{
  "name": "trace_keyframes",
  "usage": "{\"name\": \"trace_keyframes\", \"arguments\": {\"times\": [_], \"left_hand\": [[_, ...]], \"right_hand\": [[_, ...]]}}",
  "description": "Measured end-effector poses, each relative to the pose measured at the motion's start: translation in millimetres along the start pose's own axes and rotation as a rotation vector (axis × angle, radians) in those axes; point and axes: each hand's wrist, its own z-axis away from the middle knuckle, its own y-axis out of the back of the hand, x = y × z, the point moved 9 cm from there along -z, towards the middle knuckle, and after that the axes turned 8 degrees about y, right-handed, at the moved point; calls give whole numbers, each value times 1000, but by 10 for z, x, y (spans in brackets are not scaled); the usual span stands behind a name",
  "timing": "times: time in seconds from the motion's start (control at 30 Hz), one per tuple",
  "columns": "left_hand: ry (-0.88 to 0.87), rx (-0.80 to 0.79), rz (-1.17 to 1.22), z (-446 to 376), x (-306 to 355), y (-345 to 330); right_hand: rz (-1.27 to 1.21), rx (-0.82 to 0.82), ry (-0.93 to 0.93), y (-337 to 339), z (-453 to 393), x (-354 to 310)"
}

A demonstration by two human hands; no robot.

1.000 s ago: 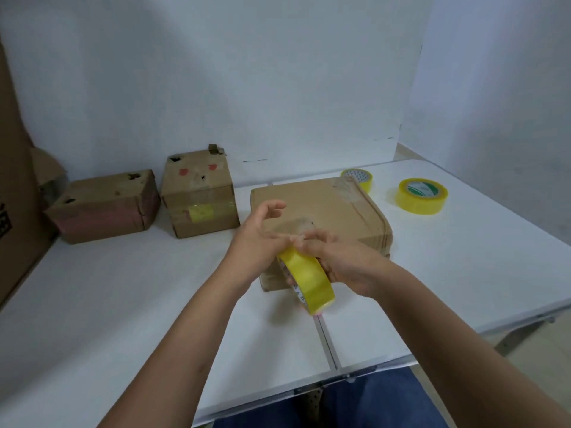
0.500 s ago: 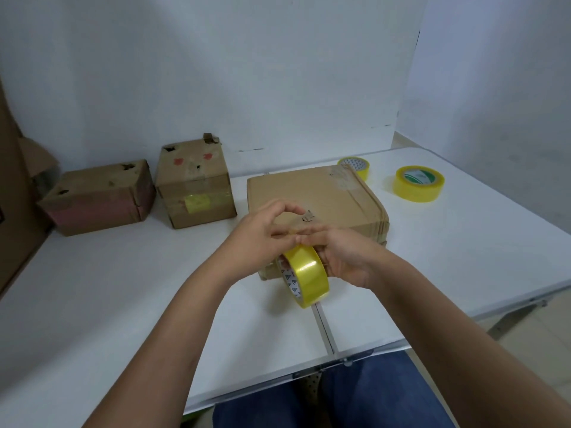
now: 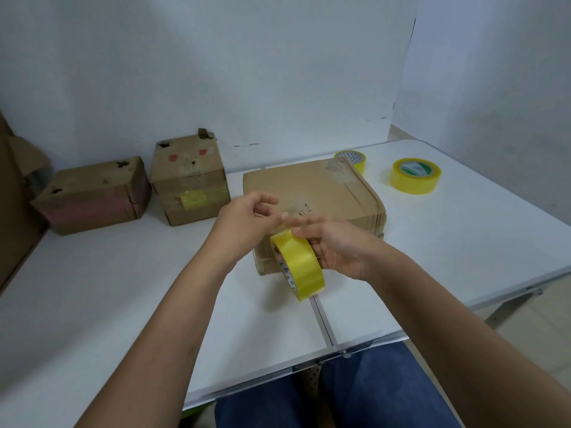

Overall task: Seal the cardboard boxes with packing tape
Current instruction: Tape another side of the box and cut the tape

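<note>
A flat cardboard box (image 3: 312, 186) lies on the white table (image 3: 123, 288) in front of me. Just before its near edge my right hand (image 3: 336, 248) grips a yellow packing tape roll (image 3: 301, 267), held on edge above the table. My left hand (image 3: 247, 220) is at the top of the roll, with thumb and fingertips pinching at the tape's loose end. The fingers hide the tape end itself. Two smaller cardboard boxes stand at the back left: a low one (image 3: 92, 196) and a taller one (image 3: 190, 180) with a yellow patch.
Two more yellow tape rolls lie flat at the back right, a small one (image 3: 352, 159) behind the flat box and a larger one (image 3: 415, 176) beside it. A big cardboard sheet (image 3: 12, 196) leans at the far left. A seam (image 3: 323, 319) splits the table.
Both hands and the roll have stayed close to the box's near edge. My left fingers have shifted on the top of the roll. The camera has tilted slightly.
</note>
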Motion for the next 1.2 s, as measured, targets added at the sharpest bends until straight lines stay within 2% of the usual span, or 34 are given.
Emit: {"name": "trace_keyframes", "arguments": {"times": [0.1,0.23,0.37,0.53,0.67,0.77,0.87,0.97,1.07,1.1,1.2], "left_hand": [[-23,36,-104,-36,30,26],[-75,72,-119,-42,51,35],[-136,109,-43,0,33,18],[-177,129,76,10,19,-6],[-191,62,270,-16,-31,-42],[-198,-6,299,-84,-27,-80],[-268,-3,51,-219,36,-85],[-247,9,-328,-456,-86,-83],[-229,-189,-678,-560,-353,-327],[-233,-201,-744,-561,-425,-379],[-236,-100,-818,-540,-528,-394]], "right_hand": [[-21,13,-1,6,5,-5],[11,6,24,-9,25,-23],[85,69,44,77,2,11],[110,54,27,54,-3,85],[116,18,17,100,0,66],[33,28,29,130,15,100],[-42,169,55,252,15,117],[71,358,35,517,66,95],[150,431,61,695,89,58],[160,442,66,719,81,55],[182,462,87,726,19,46]]}}
